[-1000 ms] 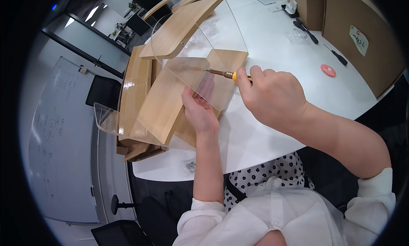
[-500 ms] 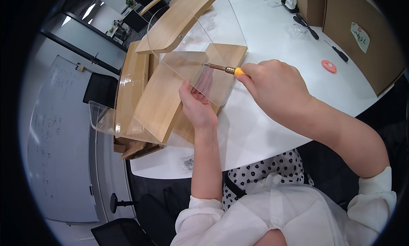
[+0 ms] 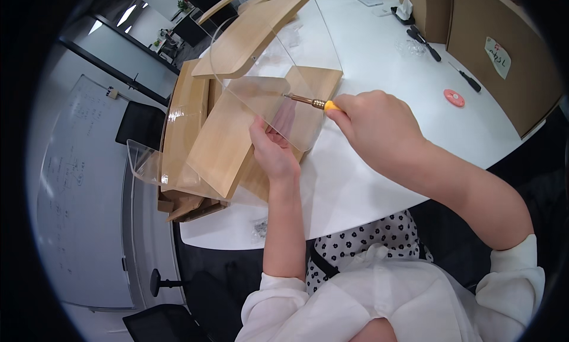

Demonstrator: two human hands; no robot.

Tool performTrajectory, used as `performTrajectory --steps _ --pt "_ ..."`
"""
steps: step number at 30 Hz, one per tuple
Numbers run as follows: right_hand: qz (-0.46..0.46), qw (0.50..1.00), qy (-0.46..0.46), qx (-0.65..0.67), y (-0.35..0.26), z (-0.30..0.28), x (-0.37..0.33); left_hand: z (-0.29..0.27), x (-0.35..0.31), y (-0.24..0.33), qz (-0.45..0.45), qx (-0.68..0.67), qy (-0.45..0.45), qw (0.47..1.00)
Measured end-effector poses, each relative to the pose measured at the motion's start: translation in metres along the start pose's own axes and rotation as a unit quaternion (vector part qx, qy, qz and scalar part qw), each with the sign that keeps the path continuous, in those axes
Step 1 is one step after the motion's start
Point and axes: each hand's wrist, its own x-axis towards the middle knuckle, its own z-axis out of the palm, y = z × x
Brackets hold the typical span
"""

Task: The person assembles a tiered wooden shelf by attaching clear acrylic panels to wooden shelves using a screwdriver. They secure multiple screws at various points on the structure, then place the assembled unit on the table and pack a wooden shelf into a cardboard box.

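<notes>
In my right hand (image 3: pixel 379 125) is a screwdriver (image 3: pixel 317 103) with a yellow handle and bronze-coloured shaft. Its tip meets a clear plastic panel (image 3: pixel 305 128) at a small fastener, too small to make out well. My left hand (image 3: pixel 275 143) grips the panel's near edge, palm up; its fingers show through the clear plastic and its thumb rests by a wooden board (image 3: pixel 222 140). The panel belongs to a partly joined piece of light wooden boards, with a curved upper board (image 3: pixel 255 37) and another clear end (image 3: pixel 142 161) at lower left.
On the white table (image 3: pixel 379 63) lie dark screwdrivers (image 3: pixel 424 44), another thin screwdriver (image 3: pixel 468 78) and a pink oval object (image 3: pixel 454 98). Cardboard stands at right (image 3: pixel 504 51) and an open carton (image 3: pixel 184 122) at left. A small bag of hardware (image 3: pixel 259 228) lies near the front edge.
The view has shifted slightly. Both hands keep their hold, and the screwdriver tip stays at about the same spot on the clear panel.
</notes>
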Motion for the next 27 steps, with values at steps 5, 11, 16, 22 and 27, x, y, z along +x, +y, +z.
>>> performTrajectory --steps 5,11,16,22,27 --pt "-0.064 0.991 0.068 -0.095 0.005 -0.002 -0.009 -0.012 0.005 -0.009 0.003 -0.029 -0.005 1.0" --pt "-0.043 0.99 0.137 0.01 0.039 -0.004 -0.062 0.004 -0.004 0.0 0.02 0.002 0.001 1.0" --pt "-0.014 0.978 0.16 0.129 0.049 0.029 -0.066 0.01 -0.007 0.001 -0.004 -0.048 -0.04 0.998" --pt "-0.118 0.975 0.174 0.076 0.026 0.028 -0.031 0.0 -0.001 -0.001 0.001 -0.041 -0.032 0.999" --pt "-0.106 0.978 0.178 0.014 0.019 0.028 -0.018 -0.006 0.001 -0.007 0.002 -0.037 -0.053 0.998"
